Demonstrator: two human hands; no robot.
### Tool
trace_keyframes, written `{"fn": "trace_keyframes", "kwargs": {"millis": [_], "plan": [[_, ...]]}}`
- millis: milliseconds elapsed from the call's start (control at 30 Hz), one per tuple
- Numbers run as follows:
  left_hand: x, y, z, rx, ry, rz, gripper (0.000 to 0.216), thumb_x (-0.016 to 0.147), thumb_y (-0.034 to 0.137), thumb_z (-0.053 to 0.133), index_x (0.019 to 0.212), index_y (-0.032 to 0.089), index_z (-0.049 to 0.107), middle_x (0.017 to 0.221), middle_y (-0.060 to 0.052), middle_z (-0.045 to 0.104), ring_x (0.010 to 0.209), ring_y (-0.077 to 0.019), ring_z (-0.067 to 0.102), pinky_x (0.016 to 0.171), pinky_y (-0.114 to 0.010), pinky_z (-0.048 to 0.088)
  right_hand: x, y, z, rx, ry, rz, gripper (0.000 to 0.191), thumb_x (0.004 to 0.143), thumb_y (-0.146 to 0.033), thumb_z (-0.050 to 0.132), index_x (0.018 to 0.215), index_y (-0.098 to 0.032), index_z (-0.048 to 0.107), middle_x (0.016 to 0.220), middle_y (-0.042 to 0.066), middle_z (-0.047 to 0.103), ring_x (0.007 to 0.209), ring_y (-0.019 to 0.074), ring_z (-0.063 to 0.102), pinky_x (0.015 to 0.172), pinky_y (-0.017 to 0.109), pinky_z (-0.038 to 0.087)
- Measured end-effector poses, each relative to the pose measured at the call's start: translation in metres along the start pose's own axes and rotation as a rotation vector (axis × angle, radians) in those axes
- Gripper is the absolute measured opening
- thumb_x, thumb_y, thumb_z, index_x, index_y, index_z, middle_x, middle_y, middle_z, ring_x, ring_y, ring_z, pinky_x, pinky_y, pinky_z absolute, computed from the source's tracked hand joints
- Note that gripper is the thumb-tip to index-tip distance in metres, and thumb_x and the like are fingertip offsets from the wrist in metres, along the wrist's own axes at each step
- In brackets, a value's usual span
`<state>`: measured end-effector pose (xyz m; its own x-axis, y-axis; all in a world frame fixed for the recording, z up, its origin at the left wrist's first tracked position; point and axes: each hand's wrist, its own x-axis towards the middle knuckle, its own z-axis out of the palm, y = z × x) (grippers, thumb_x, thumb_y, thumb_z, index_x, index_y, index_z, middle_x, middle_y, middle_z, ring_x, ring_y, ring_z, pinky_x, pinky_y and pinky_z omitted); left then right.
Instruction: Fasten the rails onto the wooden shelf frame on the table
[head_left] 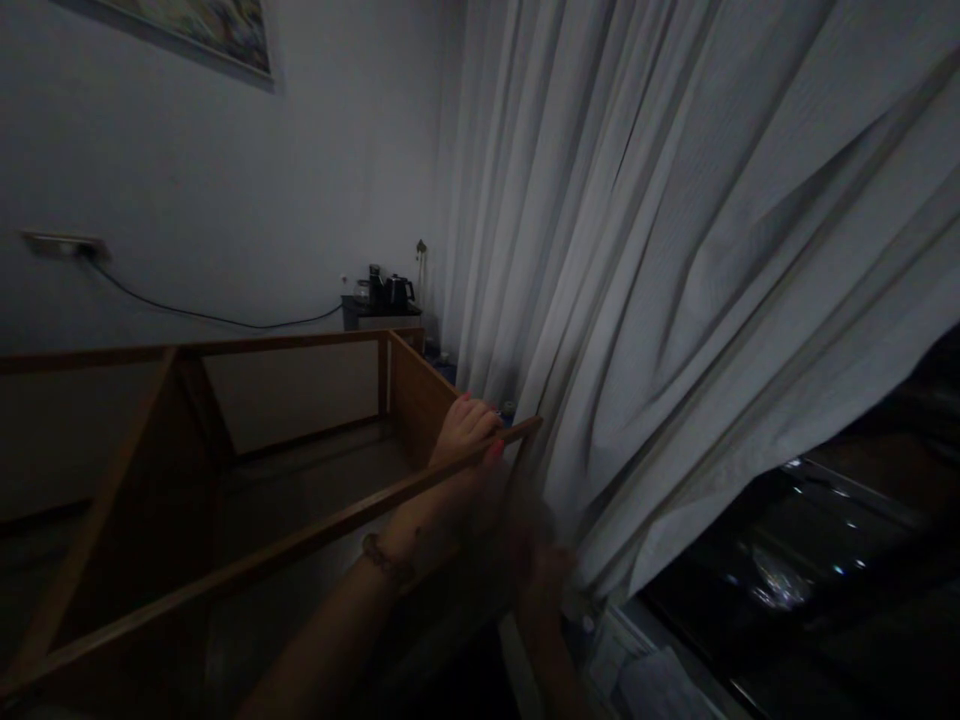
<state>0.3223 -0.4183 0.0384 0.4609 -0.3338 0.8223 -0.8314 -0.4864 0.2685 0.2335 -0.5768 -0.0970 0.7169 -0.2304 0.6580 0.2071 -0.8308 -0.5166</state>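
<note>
A brown wooden frame (352, 515) with side panels and a divider stretches from the lower left towards the middle of the view. Near its right-hand corner my left hand (469, 430) is closed over the wood, fingers over the side panel's top and thumb by the front rail. A bracelet circles that wrist. My right hand (541, 565) is lower down, below the same corner and close to the curtain. Motion smears its fingers, so I cannot make out whether anything is in them.
A long white curtain (600, 260) hangs along the right. Behind the frame, a small cabinet (386, 322) carries a dark kettle (398, 290). A black cord (225, 321) runs from a wall socket (64, 244). Dark glossy surfaces (795, 560) show at lower right.
</note>
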Motion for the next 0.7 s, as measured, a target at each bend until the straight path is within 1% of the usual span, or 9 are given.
{"fn": "trace_keyframes", "kwargs": {"millis": [67,167,267,333,400,500,567,700], "plan": [[0.000,-0.002,-0.002,0.005,-0.024,0.018,0.020,0.094,0.033,0.037,0.095,0.022,0.053,0.101,-0.008,0.064,0.111,-0.0255,0.056,0.113,-0.052,0.033,-0.023,0.006,0.011,0.001,-0.064,-0.026,0.053,0.099,-0.058,0.031,0.085,-0.024,0.070,0.077,0.007,0.075,0.071,0.0249,0.070,0.080,0.041,0.040],[0.000,-0.001,-0.007,0.017,-0.066,0.019,0.017,0.096,0.032,0.042,0.102,0.022,0.054,0.108,-0.008,0.065,0.123,-0.0253,0.053,0.116,-0.051,0.031,-0.041,0.009,0.021,-0.002,-0.147,-0.037,0.051,0.102,-0.050,0.030,0.084,-0.026,0.071,0.076,0.007,0.075,0.070,0.0240,0.070,0.080,0.040,0.042],[0.001,0.005,-0.013,0.027,-0.096,0.011,0.016,0.096,0.030,0.046,0.106,0.021,0.054,0.115,-0.009,0.063,0.129,-0.0251,0.050,0.118,-0.049,0.030,-0.043,0.010,0.026,0.006,-0.218,-0.049,0.043,0.102,-0.048,0.035,0.090,-0.028,0.072,0.082,0.006,0.076,0.075,0.0226,0.071,0.082,0.038,0.043],[0.001,0.008,-0.016,0.036,-0.111,0.006,0.014,0.095,0.030,0.049,0.104,0.021,0.055,0.113,-0.009,0.063,0.129,-0.0257,0.049,0.118,-0.049,0.030,-0.040,0.012,0.028,0.006,-0.246,-0.049,0.042,0.102,-0.047,0.035,0.093,-0.028,0.072,0.086,0.006,0.076,0.079,0.0228,0.071,0.085,0.038,0.042],[0.002,0.010,-0.017,0.045,-0.119,0.001,0.011,0.095,0.029,0.048,0.098,0.021,0.054,0.107,-0.008,0.063,0.125,-0.0259,0.050,0.116,-0.049,0.032,-0.037,0.013,0.029,0.007,-0.268,-0.048,0.042,0.103,-0.047,0.035,0.094,-0.028,0.072,0.087,0.005,0.076,0.083,0.0228,0.071,0.087,0.038,0.041],[0.003,0.010,-0.014,0.058,-0.111,-0.008,0.012,0.095,0.030,0.046,0.089,0.021,0.052,0.098,-0.007,0.060,0.109,-0.0250,0.053,0.110,-0.049,0.037,-0.035,0.014,0.028,0.009,-0.303,-0.042,0.042,0.103,-0.046,0.035,0.094,-0.028,0.072,0.088,0.005,0.076,0.085,0.0218,0.071,0.087,0.037,0.041],[0.003,0.008,-0.010,0.056,-0.084,-0.010,0.012,0.094,0.031,0.047,0.087,0.021,0.051,0.093,-0.006,0.058,0.099,-0.0243,0.053,0.107,-0.049,0.039,-0.035,0.014,0.026,0.006,-0.322,-0.035,0.042,0.103,-0.045,0.035,0.094,-0.027,0.072,0.088,0.005,0.076,0.086,0.0218,0.071,0.087,0.037,0.041],[0.002,0.006,-0.004,0.026,-0.029,-0.012,0.013,0.095,0.032,0.047,0.087,0.022,0.050,0.090,-0.005,0.056,0.097,-0.0236,0.051,0.106,-0.048,0.038,-0.032,0.016,0.023,0.003,-0.361,-0.046,0.038,0.102,-0.044,0.039,0.093,-0.027,0.072,0.093,0.005,0.077,0.090,0.0223,0.070,0.090,0.038,0.040]]}}
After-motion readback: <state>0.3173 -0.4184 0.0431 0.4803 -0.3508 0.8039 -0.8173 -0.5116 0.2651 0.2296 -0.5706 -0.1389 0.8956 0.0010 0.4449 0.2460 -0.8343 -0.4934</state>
